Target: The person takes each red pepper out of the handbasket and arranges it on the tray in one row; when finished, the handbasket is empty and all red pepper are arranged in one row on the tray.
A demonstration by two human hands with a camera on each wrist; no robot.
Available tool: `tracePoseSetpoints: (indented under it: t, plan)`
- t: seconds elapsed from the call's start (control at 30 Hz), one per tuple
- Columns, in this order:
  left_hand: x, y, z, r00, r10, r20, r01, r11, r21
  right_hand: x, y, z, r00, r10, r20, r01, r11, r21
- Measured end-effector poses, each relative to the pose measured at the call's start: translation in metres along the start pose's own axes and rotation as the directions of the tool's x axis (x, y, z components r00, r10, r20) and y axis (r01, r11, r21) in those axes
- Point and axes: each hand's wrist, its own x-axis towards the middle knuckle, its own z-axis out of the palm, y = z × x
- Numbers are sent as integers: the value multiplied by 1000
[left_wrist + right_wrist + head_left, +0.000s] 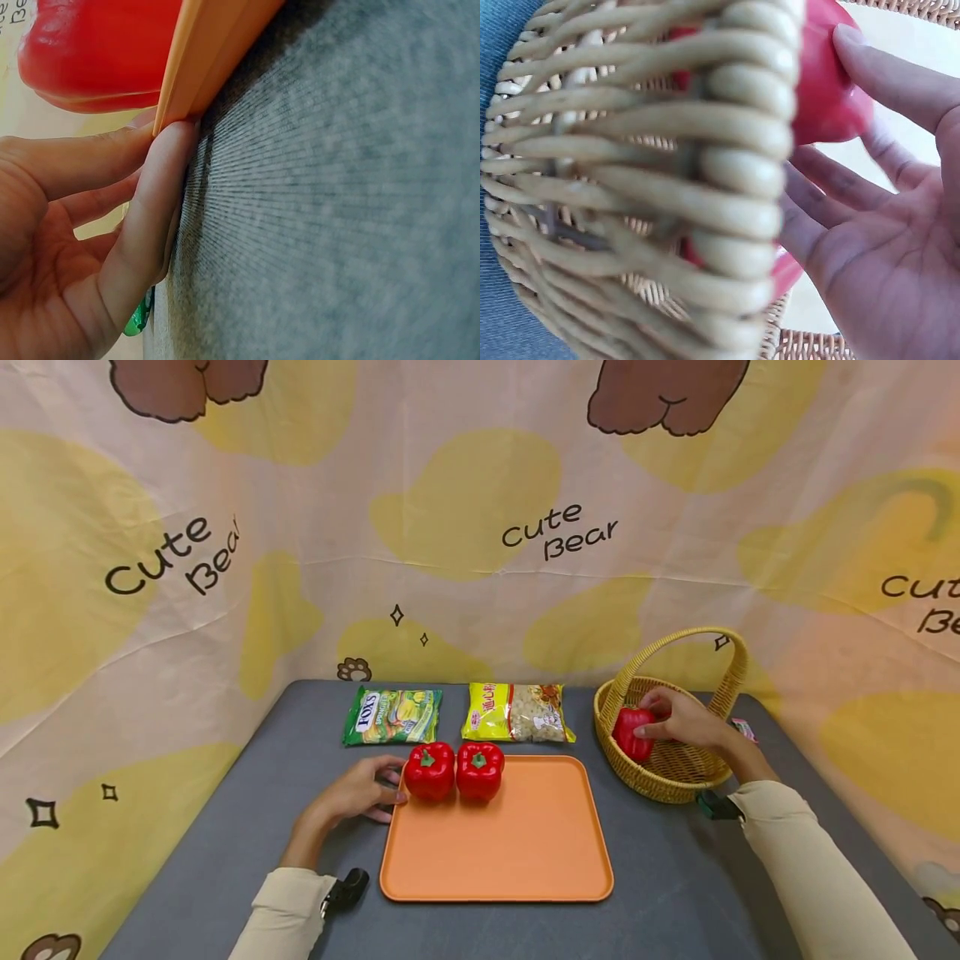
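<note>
So closest to the camera you've got the orange tray [525, 852] sitting flat on the grey surface [675, 893], with two red peppers [454, 771] parked side by side at its far-left corner, touching each other. The left hand [352, 797] rests on the surface right at that corner, fingers [154, 202] laid fairly straight against the tray's edge and not gripping anything; looks like it's just bracing the tray so it doesn't slide. Off to the right, the right hand [686, 720] is down inside the wicker basket [675, 777], fingers [885, 71] curled round a third red pepper [632, 732], which sits low in the basket against the near-left wall, under the arch of the handle. Farther back, just behind the tray, a green candy bag [392, 715] and a yellow snack bag [517, 712] lie flat next to each other, near the cartoon bear backdrop [480, 527].
</note>
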Motion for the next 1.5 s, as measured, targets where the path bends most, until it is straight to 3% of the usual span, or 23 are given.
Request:
tracePoseSetpoints:
  t: [0.1, 0.3, 0.63, 0.93, 1.2, 1.5]
  plan:
    - [0, 0, 0, 1000, 1, -2, -1, 1000, 0, -3, 2, 1, 1000, 7, 19, -8, 999, 53]
    - [-1, 1, 0, 1000, -1, -3, 1, 1000, 2, -11, 5, 3, 1000, 7, 15, -8, 998, 66]
    - [-1, 0, 1, 1000, 3, -3, -3, 1000, 4, -33, -5, 4, 993, 2, -115, -1, 1000, 13]
    - [0, 1, 0, 1000, 1, -2, -1, 1000, 3, -60, -27, 3, 985, -15, -172, 29, 996, 80]
    - [-1, 2, -1, 1000, 3, 0, -3, 1000, 8, -85, -51, 7, 980, -66, -189, 75, 996, 42]
    - [-2, 2, 0, 1000, 0, 4, 0, 1000, 15, -89, -69, 26, 976, -152, -156, 161, 986, 49]
